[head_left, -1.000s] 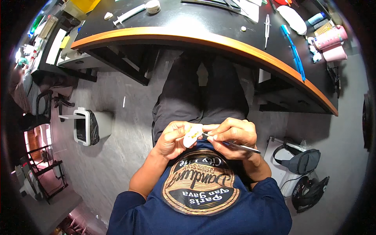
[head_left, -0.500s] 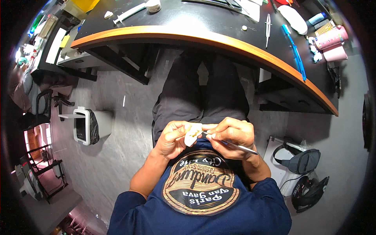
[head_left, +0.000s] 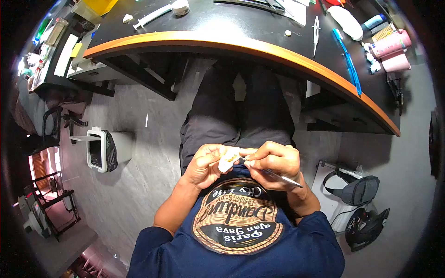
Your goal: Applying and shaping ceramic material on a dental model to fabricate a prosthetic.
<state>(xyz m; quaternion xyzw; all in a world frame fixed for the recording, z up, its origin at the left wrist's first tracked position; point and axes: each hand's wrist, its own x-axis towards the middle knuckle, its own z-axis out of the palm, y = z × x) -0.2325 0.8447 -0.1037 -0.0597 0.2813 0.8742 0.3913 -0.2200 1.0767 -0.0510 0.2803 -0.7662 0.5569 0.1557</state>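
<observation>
Above my lap, my left hand (head_left: pixel 204 162) pinches a small white plaster-like piece (head_left: pixel 226 165) with a yellowish patch on its upper side. My right hand (head_left: pixel 278 162) is closed around a slim metal carving tool (head_left: pixel 288 180) in a pen-like grip. One end of the tool reaches the right side of the white piece, and its shiny flat end sticks out past my right palm. Whether the tip touches the piece is too small to tell. Both hands are close together in front of my dark blue shirt.
Ahead is a black desk (head_left: pixel 218 23) with a wooden-coloured edge. It bears a syringe (head_left: pixel 154 16), a round jar (head_left: pixel 181 7), tweezers (head_left: pixel 316 36), a blue toothbrush (head_left: pixel 346 60) and a pink cup (head_left: pixel 396 62). A bin (head_left: pixel 96 150) stands left; a bag (head_left: pixel 359 190) and a helmet (head_left: pixel 365 229) lie right.
The tool has tilted a little, its free end dropping slightly toward me. My right hand has shifted very slightly, while my left hand with the white piece stays nearly still.
</observation>
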